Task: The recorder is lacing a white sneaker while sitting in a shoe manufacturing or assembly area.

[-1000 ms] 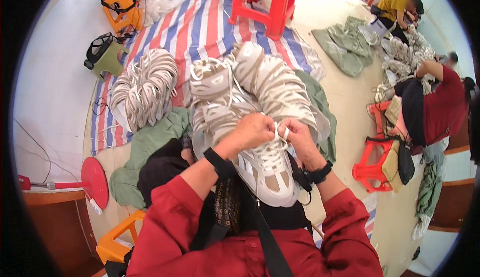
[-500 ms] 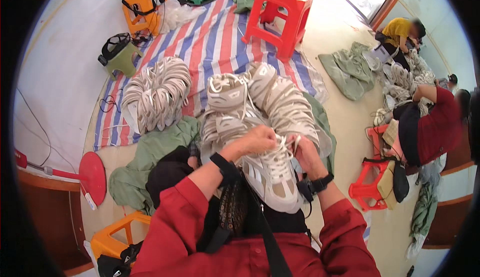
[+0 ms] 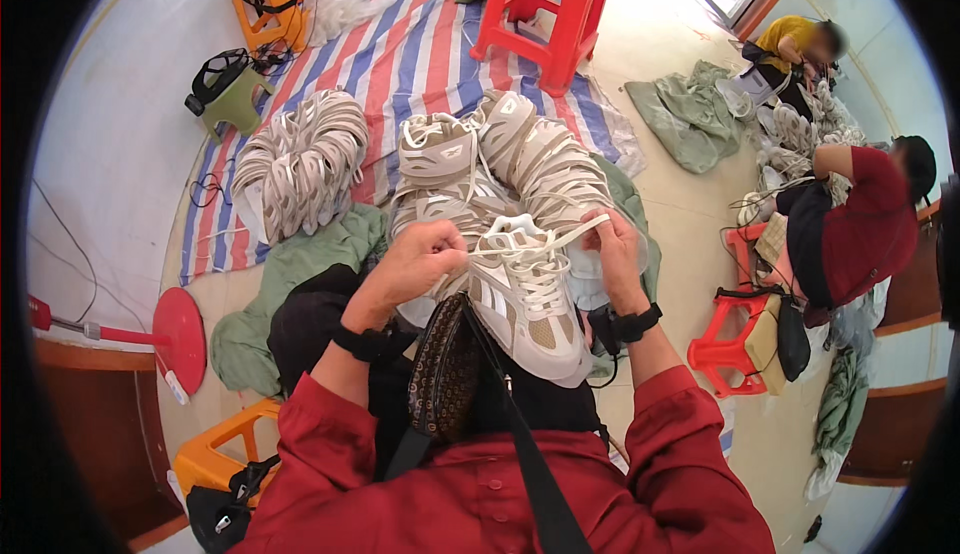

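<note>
A white and beige sneaker (image 3: pixel 530 312) rests on my lap with its toe toward me. Its pale shoelace (image 3: pixel 572 235) is drawn out to both sides above the tongue. Pinched fingers of my left hand (image 3: pixel 418 260) hold one end, left of the shoe's collar. On the other side, my right hand (image 3: pixel 618 257) grips the other end between thumb and fingers. Just beyond my hands lie bunched rows of matching sneaker uppers (image 3: pixel 552 166), with one sneaker (image 3: pixel 436 152) on top. A separate ring of packed sneaker uppers (image 3: pixel 305 162) lies farther left.
A striped sheet (image 3: pixel 400 49) covers the floor ahead, with a red stool (image 3: pixel 545 14) on it. Green cloth (image 3: pixel 300 289) lies at my left, beside a red round base (image 3: pixel 180 342). Two people work at the right; one in red (image 3: pixel 862 224) is near red stools (image 3: pixel 722 354).
My hands have moved apart from close together over the laces, pulling the shoelace out sideways. The left hand went farthest, to the left. The view has shifted slightly.
</note>
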`<state>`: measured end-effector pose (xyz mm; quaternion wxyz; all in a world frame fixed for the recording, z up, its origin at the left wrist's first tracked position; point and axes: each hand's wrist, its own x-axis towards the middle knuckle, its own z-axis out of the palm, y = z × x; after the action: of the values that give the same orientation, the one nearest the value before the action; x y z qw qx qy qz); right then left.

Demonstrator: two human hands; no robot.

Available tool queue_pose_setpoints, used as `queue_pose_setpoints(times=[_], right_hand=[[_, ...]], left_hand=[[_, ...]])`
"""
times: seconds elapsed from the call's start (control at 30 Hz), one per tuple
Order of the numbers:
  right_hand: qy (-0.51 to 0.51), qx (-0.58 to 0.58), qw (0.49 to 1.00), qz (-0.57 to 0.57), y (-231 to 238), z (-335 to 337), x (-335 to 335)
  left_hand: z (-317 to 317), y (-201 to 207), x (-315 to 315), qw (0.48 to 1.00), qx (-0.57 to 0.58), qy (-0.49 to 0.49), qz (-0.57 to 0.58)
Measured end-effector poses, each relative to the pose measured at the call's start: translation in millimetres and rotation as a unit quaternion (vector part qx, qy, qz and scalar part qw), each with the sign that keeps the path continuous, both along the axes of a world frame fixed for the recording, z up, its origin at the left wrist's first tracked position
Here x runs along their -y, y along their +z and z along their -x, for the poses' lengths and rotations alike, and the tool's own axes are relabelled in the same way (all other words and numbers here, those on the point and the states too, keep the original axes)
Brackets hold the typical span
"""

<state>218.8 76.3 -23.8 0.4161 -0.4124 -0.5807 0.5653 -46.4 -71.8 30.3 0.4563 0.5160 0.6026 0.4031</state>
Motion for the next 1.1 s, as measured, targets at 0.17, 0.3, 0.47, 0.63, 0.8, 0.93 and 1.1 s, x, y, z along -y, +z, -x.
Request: queue_pose_setpoints(times=[0.17,0.3,0.47,0.63,0.8,0.93,1.1], right_hand=[[-0.006,-0.023,0.997,0.071,-20.1,-5.5,16.4],[-0.002,-0.033,0.991,0.129,-29.0,-4.2,23.1],[0.091,0.041,0.993,0.061,-20.7,0.1,23.2],[0.094,0.052,0.993,0.041,-23.1,1.6,24.9],[0.091,0.039,0.995,0.030,-25.9,1.9,26.3],[0.082,0.043,0.995,0.035,-25.3,2.2,25.5],[0.087,0.077,0.993,0.026,-25.7,3.3,24.8]], left_hand=[[18.3,1.0,10.7,0.989,0.142,0.031,0.007],[28.3,3.4,18.8,0.951,0.305,0.049,0.008],[46.1,4.7,28.0,0.901,0.431,0.047,-0.023],[42.4,8.9,24.7,0.854,0.514,0.040,-0.072],[43.9,1.3,20.4,0.835,0.542,0.052,-0.081],[44.3,-1.7,16.9,0.800,0.586,0.091,-0.093],[42.3,0.4,14.8,0.791,0.598,0.085,-0.102]])
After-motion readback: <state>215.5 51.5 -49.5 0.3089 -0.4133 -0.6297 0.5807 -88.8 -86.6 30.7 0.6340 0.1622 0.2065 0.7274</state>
